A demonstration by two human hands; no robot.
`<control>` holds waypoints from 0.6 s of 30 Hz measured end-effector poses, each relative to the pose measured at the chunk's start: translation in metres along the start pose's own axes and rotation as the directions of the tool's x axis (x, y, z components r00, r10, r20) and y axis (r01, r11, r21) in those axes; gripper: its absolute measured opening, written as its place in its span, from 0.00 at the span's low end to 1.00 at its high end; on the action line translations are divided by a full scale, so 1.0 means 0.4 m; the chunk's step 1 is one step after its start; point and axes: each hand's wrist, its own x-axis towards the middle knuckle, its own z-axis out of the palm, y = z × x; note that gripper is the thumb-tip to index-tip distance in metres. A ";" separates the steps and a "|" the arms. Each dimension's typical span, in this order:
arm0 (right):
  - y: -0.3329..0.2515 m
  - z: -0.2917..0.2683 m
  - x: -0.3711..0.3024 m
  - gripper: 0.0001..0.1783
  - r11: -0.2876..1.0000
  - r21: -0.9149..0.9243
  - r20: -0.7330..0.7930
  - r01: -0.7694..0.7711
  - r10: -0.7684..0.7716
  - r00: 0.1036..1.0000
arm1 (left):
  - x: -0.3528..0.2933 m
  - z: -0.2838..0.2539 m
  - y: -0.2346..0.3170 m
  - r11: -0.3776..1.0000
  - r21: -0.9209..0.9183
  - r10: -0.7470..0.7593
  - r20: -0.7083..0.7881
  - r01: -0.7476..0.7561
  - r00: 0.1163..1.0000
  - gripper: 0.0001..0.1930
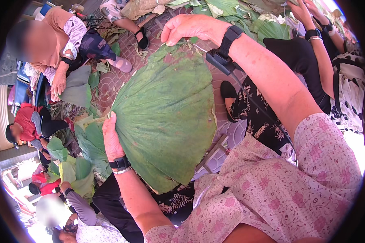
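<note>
Two bare hands hold one large green lotus leaf [166,121] spread like a fan in front of the person's body, above the patterned trousers [263,129] and the brick paving [140,60]. The left hand [113,137] is closed on the leaf's left corner, where the veins run together; its thumb lies along the edge, and how the fingers sit behind cannot be told. The right hand [186,29], higher up, pinches the ragged top edge between thumb and curled fingertips, with hardly any gap. A black wristband [120,163] circles the left wrist, and a black strap [231,38] with a dark box-shaped device [220,62] sits on the right. Below the right arm spreads a pink floral blouse [280,174]. Left of the leaf lies a heap of lotus leaves [95,141]. At upper left, a co-worker's hand [59,83] is beside a folded grey-green leaf [78,87].
</note>
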 end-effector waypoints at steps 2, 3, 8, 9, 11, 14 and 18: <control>0.005 0.004 0.003 0.16 0.999 0.000 -0.035 0.032 -0.032 0.999 | -0.009 0.016 0.006 1.000 0.006 0.000 -0.005 0.000 1.000 0.10; 0.007 0.009 0.005 0.15 0.999 0.003 -0.052 0.048 -0.048 0.998 | -0.013 0.018 0.009 1.000 0.011 0.000 -0.009 0.000 1.000 0.11; 0.014 0.043 0.011 0.23 0.965 -0.260 -0.125 0.027 -0.061 0.990 | -0.006 0.040 0.000 0.998 -0.007 -0.057 0.063 0.057 0.996 0.08; 0.010 0.072 0.017 0.25 0.936 -0.349 -0.120 0.044 -0.091 0.989 | -0.017 0.044 0.002 0.998 0.000 -0.060 0.056 0.060 0.997 0.07; 0.005 0.144 0.002 0.34 0.880 -0.443 -0.085 0.170 -0.230 0.970 | -0.016 0.068 -0.022 0.994 0.112 -0.024 0.104 0.012 0.994 0.08; 0.033 0.255 -0.013 0.34 0.855 -0.323 0.051 0.405 -0.412 0.910 | -0.009 0.105 -0.066 0.978 0.207 -0.034 0.209 -0.010 0.977 0.10; 0.013 0.309 -0.023 0.21 0.933 -0.181 0.255 0.311 -0.261 0.931 | -0.059 0.162 -0.048 0.964 0.264 -0.081 0.294 0.000 0.952 0.12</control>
